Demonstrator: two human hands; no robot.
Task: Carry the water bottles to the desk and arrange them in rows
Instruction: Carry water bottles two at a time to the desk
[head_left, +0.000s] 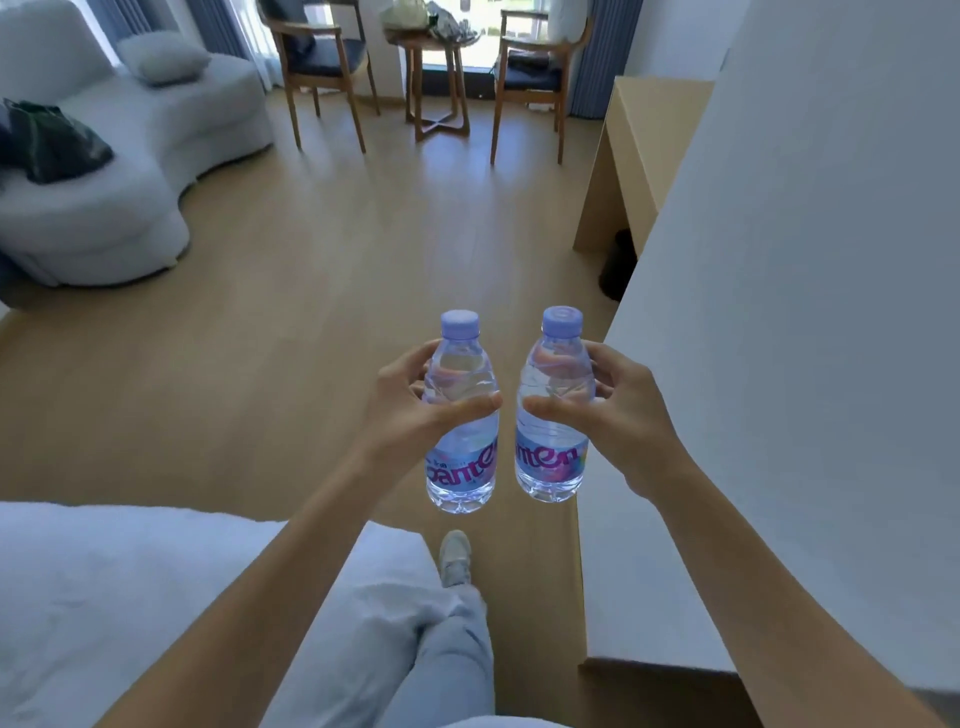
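1. Above the pale wooden floor (311, 291), between the white bed (130, 597) and the white wall (805, 312), the carrying step looked under way.
2. The left hand (410, 410) wrapped the left clear plastic water bottle with a lilac cap (460, 415); the right hand (618, 415) wrapped the right matching bottle (553, 410), both upright, just apart.
3. Next, probably, they had to reach the light wooden counter (639, 135) ahead on the right, then be stood in rows.

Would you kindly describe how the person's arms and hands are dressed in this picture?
Both forearms are bare as far as the picture shows, with no sleeve in view. The left hand and right hand wear no gloves, and no rings, watch or bracelet can be seen.
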